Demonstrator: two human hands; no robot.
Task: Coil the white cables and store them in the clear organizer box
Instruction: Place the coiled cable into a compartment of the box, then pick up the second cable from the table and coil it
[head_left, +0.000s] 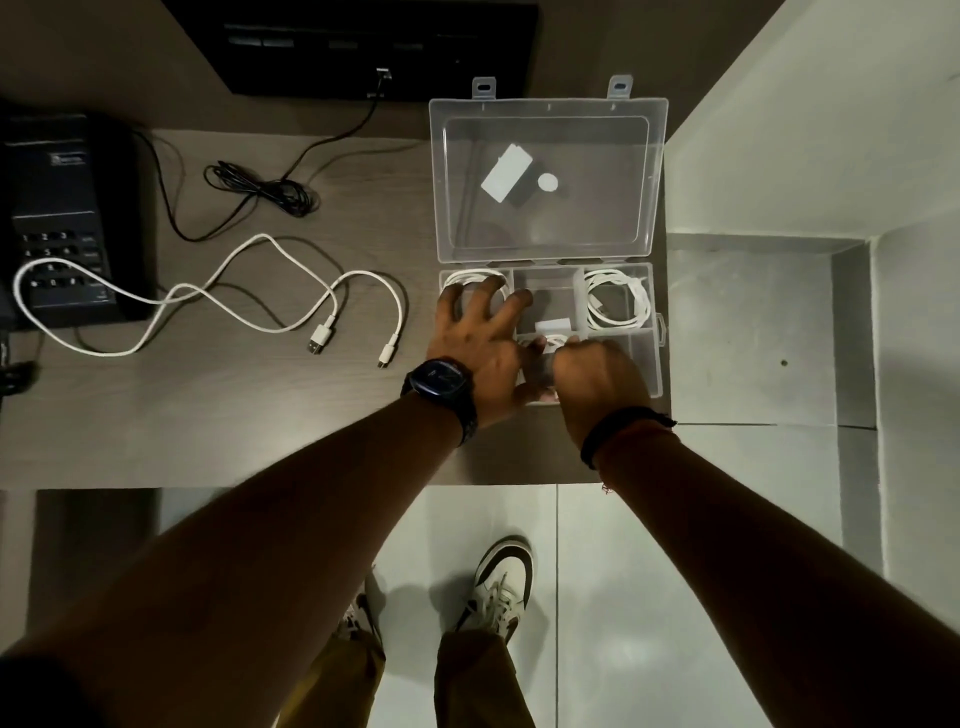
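Left hand (480, 332) fingers spread, pressing coil in organizer box (655, 364) left compartment. Right hand (597, 376) pinching coil (550, 340) into front-centre compartment; tuck ends under loops. Loose white cable (208, 296) remains on table (234, 405).

One head-worn wide-angle view looks steeply down over both forearms onto the tabletop (218, 415) and the floor (623, 571) below

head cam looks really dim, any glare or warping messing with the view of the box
Head view: dim overall, forearms nearly black; a soft glare patch on the floor tiles; wide-angle bending at the edges; the clear organizer box stays readable, though the left hand and right hand cover its near compartments.
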